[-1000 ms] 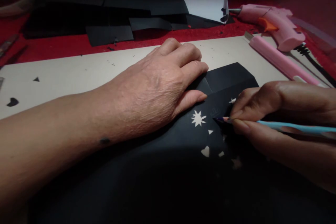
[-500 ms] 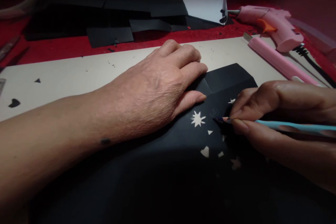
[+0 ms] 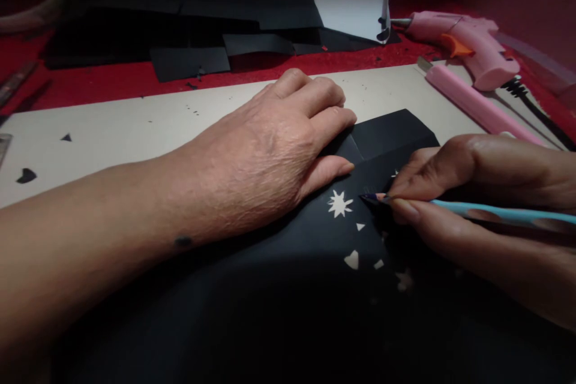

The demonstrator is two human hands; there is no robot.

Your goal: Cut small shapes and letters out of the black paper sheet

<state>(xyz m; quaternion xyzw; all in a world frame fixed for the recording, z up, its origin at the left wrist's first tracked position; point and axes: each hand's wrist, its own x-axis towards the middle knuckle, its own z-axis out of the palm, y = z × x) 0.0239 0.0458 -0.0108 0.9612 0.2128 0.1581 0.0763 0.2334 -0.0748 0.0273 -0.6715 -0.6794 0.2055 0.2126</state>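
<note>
Just beside the star (image 3: pixel 340 204), the right hand (image 3: pixel 472 171) pinched the pencil (image 3: pixel 459 209); the left hand (image 3: pixel 288 126) lay palm-down, thumb parted, on the card (image 3: pixel 306 234), which overlapped the board (image 3: pixel 112 132); lighter pressure might have let the card slide; dark tip on black, a stroke could have strayed into the star.

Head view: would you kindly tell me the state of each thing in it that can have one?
Black card, creased near its far edge, dotted with pale shapes
Blue pencil, gripped, tip at the card; contact unclear
Left hand, palm down, thumb on the card
Right hand, closed around the pencil
Pink cutter, lying down, metal tip exposed
Pink glue gun, on its side; power unclear
Black heart, loose on the white board
</note>
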